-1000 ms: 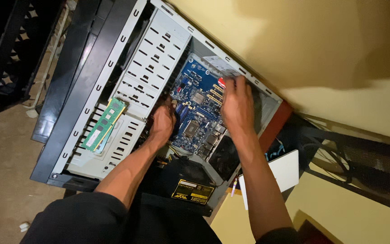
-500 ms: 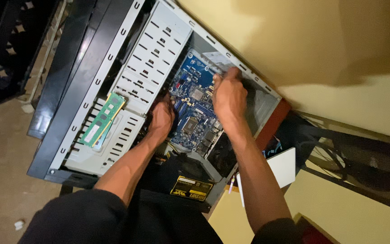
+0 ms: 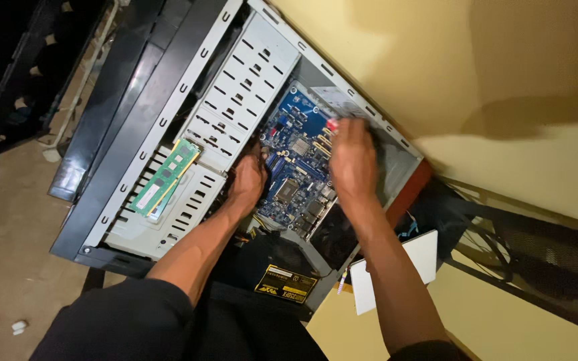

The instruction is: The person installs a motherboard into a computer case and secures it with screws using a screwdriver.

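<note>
Both hands reach into an open case (image 3: 188,87). The left hand (image 3: 247,179) rests at the blue board's (image 3: 296,167) edge; the right hand (image 3: 352,160) lies over it, fingertips blurred, perhaps touching a connector. Two green sticks (image 3: 165,177) lie on the drive cage (image 3: 235,100).

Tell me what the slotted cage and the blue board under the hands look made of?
The slotted cage looks like thin sheet metal, dull grey, with punched slots and folded edges. The blue board looks like glossy lacquered circuit laminate, studded with small metal and plastic parts; both hands reach onto it.

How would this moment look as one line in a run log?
left hand: on blue motherboard edge | right hand: on its far side | open computer case | green memory sticks on drive cage
</note>
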